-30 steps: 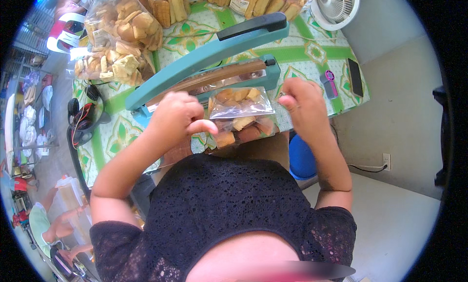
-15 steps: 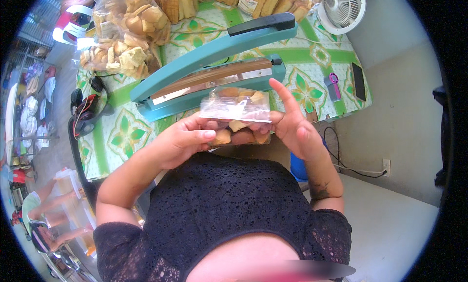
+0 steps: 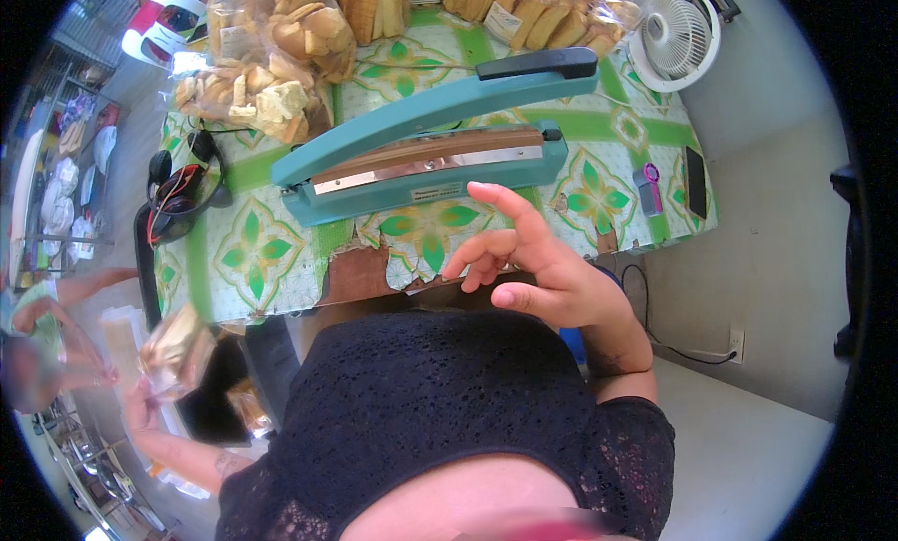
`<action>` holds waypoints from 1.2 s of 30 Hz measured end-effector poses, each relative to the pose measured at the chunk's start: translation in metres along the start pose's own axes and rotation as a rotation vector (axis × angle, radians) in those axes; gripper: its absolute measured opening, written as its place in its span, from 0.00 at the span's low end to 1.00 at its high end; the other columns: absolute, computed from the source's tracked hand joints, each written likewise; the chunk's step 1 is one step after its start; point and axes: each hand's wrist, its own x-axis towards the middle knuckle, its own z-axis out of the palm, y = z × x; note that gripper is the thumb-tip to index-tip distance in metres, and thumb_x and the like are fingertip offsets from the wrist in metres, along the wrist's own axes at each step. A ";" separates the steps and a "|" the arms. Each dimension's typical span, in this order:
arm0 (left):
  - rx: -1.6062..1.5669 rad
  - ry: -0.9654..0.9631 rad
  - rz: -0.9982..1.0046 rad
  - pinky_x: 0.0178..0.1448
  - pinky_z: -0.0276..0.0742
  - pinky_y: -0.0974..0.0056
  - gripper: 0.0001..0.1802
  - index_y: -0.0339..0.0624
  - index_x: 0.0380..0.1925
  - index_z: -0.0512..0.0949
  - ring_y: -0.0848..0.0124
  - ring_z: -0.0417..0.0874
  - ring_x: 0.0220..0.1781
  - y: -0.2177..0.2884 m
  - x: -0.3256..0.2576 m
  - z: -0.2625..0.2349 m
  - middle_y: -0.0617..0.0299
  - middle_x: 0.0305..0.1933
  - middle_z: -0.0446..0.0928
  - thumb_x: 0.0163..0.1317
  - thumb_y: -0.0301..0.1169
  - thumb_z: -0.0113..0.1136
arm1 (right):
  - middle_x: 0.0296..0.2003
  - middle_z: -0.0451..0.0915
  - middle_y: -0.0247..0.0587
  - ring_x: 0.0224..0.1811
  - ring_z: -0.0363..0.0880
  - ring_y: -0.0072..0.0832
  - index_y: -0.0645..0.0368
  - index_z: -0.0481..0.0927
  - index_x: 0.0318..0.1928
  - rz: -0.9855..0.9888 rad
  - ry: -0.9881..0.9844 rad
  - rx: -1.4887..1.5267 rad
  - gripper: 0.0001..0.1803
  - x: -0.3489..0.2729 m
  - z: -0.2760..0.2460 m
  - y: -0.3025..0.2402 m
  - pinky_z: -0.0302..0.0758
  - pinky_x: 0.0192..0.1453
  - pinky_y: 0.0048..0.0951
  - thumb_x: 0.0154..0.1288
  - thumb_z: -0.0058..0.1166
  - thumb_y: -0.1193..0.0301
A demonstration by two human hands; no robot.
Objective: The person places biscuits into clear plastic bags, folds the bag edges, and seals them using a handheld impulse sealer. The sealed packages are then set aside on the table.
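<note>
1. Left hand [image 3: 140, 401] is out low at the person's left side, fingers closed round a clear packet of biscuits [image 3: 176, 349], held off the table beside a dark bin [image 3: 210, 401].
2. Right hand [image 3: 538, 260] is released and holds nothing; fingers are spread and half curled, hovering over the near table edge just in front of the teal heat sealer [image 3: 426, 162].
3. Sealer arm is raised, black handle [image 3: 538, 64] up, sealing strip bare (nothing lies across it).
4. Packet is therefore well apart from the sealer, down by the person's left hip and not on the patterned tablecloth [image 3: 253, 251].
5. Step in hand reads as setting the packet aside. To do it well, lower it flat rather than drop it, since the biscuits look brittle, and keep the grip on the packet body, not the seam.
6. Bulk bags of biscuits [image 3: 271, 55] sit beyond the sealer, near the back edge; the right hand is the closer one to them.
7. White fan [image 3: 678, 36] stands at the far right corner; a phone [image 3: 696, 181] lies by the right edge, clear of the work zone.
</note>
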 end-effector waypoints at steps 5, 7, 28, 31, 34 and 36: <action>-0.187 0.434 -0.320 0.58 0.53 0.61 0.19 0.43 0.33 0.64 0.63 0.63 0.55 -0.110 -0.046 -0.037 0.56 0.52 0.66 0.54 0.46 0.51 | 0.46 0.74 0.47 0.41 0.74 0.27 0.57 0.38 0.69 0.014 -0.012 -0.071 0.43 0.012 0.005 0.003 0.69 0.50 0.29 0.63 0.53 0.70; -0.301 0.552 -0.418 0.59 0.51 0.61 0.19 0.44 0.36 0.63 0.64 0.62 0.57 -0.154 -0.053 -0.036 0.57 0.54 0.64 0.55 0.47 0.49 | 0.46 0.74 0.47 0.41 0.74 0.27 0.56 0.38 0.69 0.046 -0.017 -0.085 0.43 0.012 0.006 0.004 0.69 0.49 0.29 0.63 0.52 0.72; -0.693 0.987 -0.307 0.73 0.33 0.52 0.31 0.54 0.67 0.50 0.67 0.44 0.74 -0.269 0.026 -0.037 0.65 0.72 0.48 0.66 0.51 0.32 | 0.41 0.76 0.42 0.36 0.72 0.23 0.60 0.42 0.67 0.222 0.079 -0.200 0.38 0.035 0.002 0.045 0.70 0.43 0.25 0.65 0.52 0.66; -0.414 1.312 0.236 0.68 0.48 0.52 0.25 0.43 0.56 0.63 0.64 0.58 0.64 -0.195 0.072 -0.058 0.59 0.60 0.62 0.59 0.40 0.45 | 0.41 0.76 0.42 0.36 0.72 0.23 0.59 0.42 0.67 0.242 0.086 -0.197 0.39 0.032 -0.001 0.044 0.70 0.44 0.25 0.65 0.51 0.66; 0.057 1.425 0.625 0.50 0.67 0.58 0.13 0.39 0.37 0.69 0.66 0.72 0.39 -0.078 0.127 -0.032 0.59 0.37 0.70 0.55 0.33 0.54 | 0.42 0.75 0.42 0.37 0.72 0.24 0.59 0.42 0.67 0.233 0.083 -0.206 0.39 0.028 -0.005 0.043 0.70 0.44 0.25 0.65 0.51 0.67; 0.327 1.109 0.726 0.43 0.72 0.62 0.12 0.38 0.39 0.72 0.66 0.75 0.34 -0.004 0.180 0.029 0.58 0.33 0.72 0.57 0.33 0.53 | 0.42 0.75 0.42 0.37 0.73 0.24 0.59 0.41 0.67 0.217 0.076 -0.200 0.39 0.025 -0.007 0.042 0.70 0.44 0.25 0.65 0.52 0.67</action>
